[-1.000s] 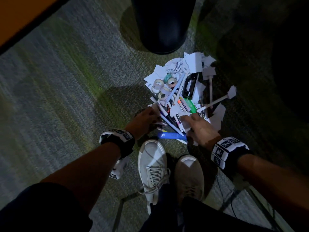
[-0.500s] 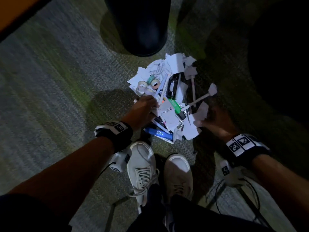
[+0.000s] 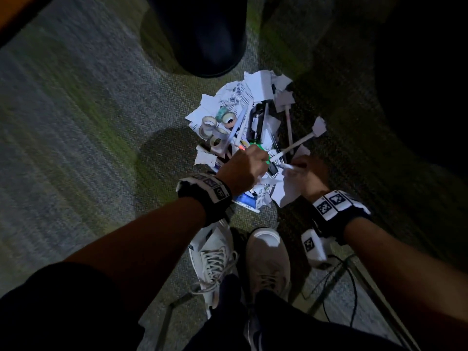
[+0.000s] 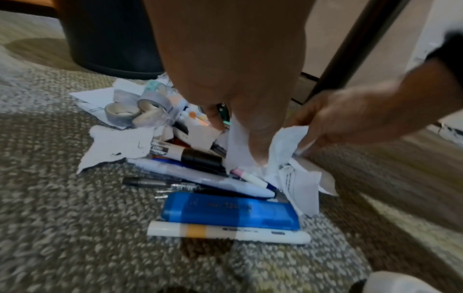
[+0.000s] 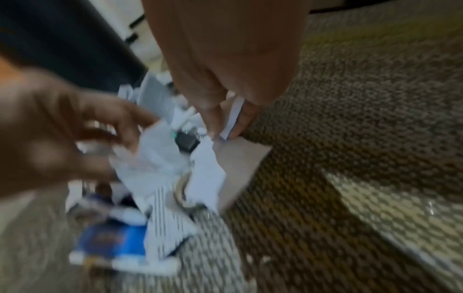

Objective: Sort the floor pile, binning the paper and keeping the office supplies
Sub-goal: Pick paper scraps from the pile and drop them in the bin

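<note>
A pile of torn white paper scraps mixed with supplies lies on the carpet ahead of my shoes. In it are tape rolls, a black stapler, pens, a blue case and a white marker. My left hand hovers over the pile's near side and pinches a white scrap. Close beside it, my right hand grips a bunch of crumpled scraps. A black bin stands just beyond the pile.
My two pale sneakers stand right behind the pile. Cables trail on the carpet at lower right. A wooden edge crosses the upper left corner. A dark slanted leg rises behind my right hand.
My left hand has moved right across the pile to meet my right hand. My right hand now holds more gathered paper than before.
</note>
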A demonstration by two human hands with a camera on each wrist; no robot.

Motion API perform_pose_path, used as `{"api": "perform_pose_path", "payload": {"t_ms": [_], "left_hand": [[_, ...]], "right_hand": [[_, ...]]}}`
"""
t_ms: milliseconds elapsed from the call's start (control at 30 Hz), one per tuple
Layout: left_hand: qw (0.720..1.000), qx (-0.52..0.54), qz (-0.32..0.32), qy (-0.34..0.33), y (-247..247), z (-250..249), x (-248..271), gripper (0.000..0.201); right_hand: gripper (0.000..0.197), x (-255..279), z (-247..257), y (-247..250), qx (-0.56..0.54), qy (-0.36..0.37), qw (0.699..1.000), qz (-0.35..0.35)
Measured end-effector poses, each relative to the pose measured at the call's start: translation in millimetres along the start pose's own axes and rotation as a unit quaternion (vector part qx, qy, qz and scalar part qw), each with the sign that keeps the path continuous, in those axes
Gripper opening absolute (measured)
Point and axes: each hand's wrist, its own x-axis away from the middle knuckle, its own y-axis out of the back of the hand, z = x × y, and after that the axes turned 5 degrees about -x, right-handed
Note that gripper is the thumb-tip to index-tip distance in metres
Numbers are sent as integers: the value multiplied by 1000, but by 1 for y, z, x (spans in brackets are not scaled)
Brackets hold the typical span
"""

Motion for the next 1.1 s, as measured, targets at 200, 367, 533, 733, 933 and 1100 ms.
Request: {"api": "perform_pose_path", "payload": {"t_ms": [200, 367, 533, 733, 933, 1100], "left_hand": [[998, 43, -15, 39, -2, 1, -5, 13], [986, 101, 90, 96, 19, 1, -3, 21], [966, 114, 194, 127, 17, 2, -3, 49], [963, 82, 221, 132, 10, -7, 0, 53], [968, 76, 187, 149, 5, -5, -3, 57], [969, 55, 188, 151, 2, -7, -6, 51]], "right_hand": [[44, -19, -17, 30, -68, -51, 996, 14], [64, -32, -15, 26, -25, -33, 999, 13], [35, -39, -5, 19, 40, -28, 999, 24], [30, -28, -6, 32, 26, -39, 998, 50], [38, 30, -5, 24, 5, -38, 985, 168], [62, 44, -16, 2, 11, 24, 981, 192]]}}
